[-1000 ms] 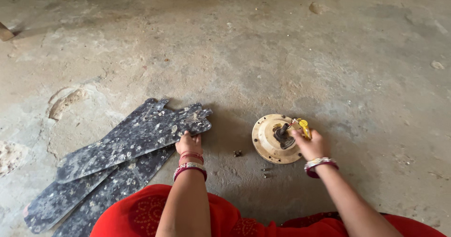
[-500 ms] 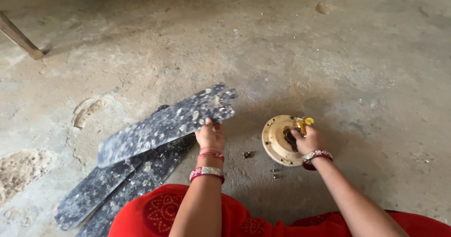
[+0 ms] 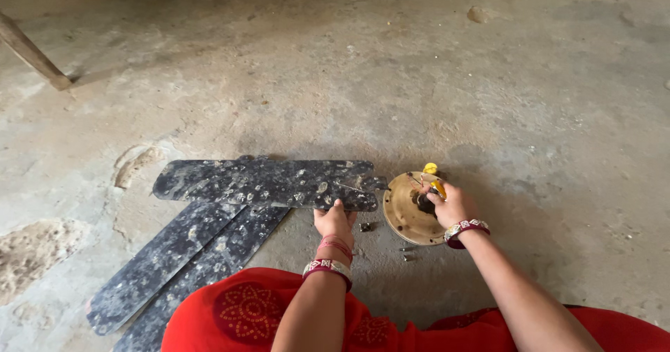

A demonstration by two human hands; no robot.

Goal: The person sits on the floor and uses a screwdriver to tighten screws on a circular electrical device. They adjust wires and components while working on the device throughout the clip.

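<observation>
Item 1: top fan blade, dark, speckled with pale flakes, lying level across the floor. I see my left hand closed on its near edge at the blade's 5 o'clock end, fingers curled over the rim.

Item 2: two more fan blades, same finish, stacked beneath and fanning toward 7 o'clock, partly tucked under the red cloth on my lap.

Item 3: round tan motor plate, flat on the floor at 3 o'clock of the left hand. My right hand rests on its far rim, clamped on a yellow-handled tool whose tip is hidden by the fingers.

Item 4: small dark screws between the hands; others near the plate's 6 o'clock.

Item 5: wooden leg at 10 o'clock, well apart. Bare concrete floor around.

Change noted: since half a second ago the top blade has swung from tilted to level.
</observation>
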